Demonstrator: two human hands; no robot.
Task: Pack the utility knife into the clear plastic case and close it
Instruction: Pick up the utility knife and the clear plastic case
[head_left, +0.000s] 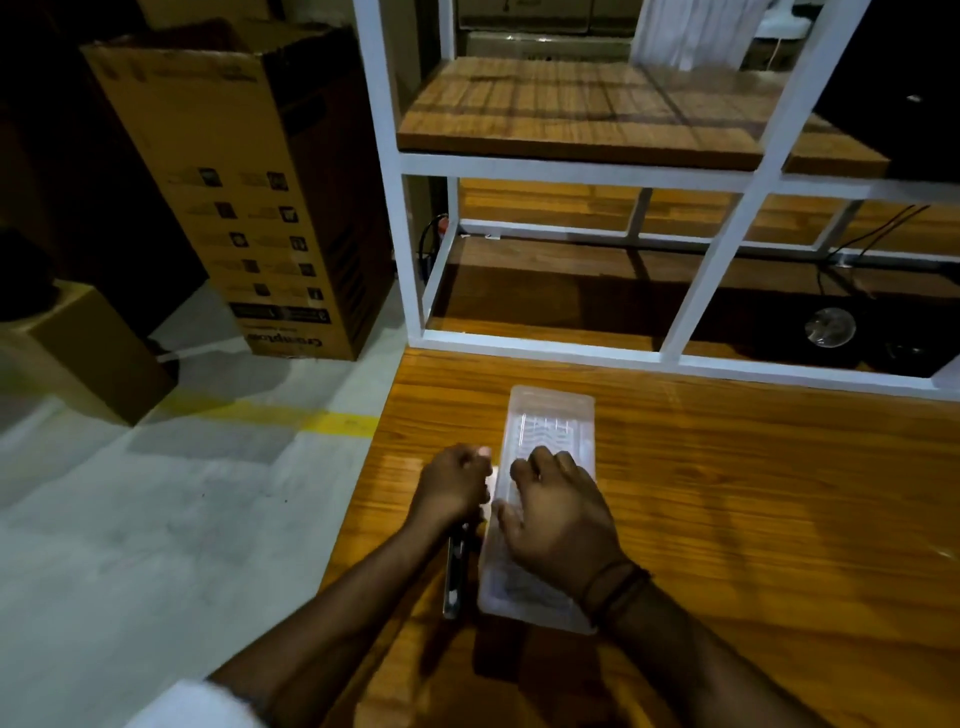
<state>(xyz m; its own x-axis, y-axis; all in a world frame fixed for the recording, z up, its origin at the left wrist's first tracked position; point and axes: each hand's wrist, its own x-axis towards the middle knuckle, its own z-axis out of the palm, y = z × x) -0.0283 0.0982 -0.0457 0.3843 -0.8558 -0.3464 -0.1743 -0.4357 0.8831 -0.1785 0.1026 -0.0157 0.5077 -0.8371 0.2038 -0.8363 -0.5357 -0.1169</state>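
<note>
A tall cardboard box (244, 197) is seen standing on the grey floor (130, 519) at far left, beside a yellow floor line (332, 423). The left hand (454, 486) is held over the left edge of the wooden counter (753, 519), fingers curled closed around the utility knife (454, 582). The knife's dark, metallic body is seen projecting from under the wrist toward the camera, just left of the clear plastic case (550, 421) and outside it. The case is laid flat on the counter, long axis running away from the camera; whether its lid is shut cannot be told. The right hand (558, 512) is laid palm down on the near half of the case, fingers loosely spread and pressed on its top, nothing gripped. A dark band (615, 584) is worn on the right wrist. A white-framed shelf (587, 171) with wooden boards is noted behind the counter.
</note>
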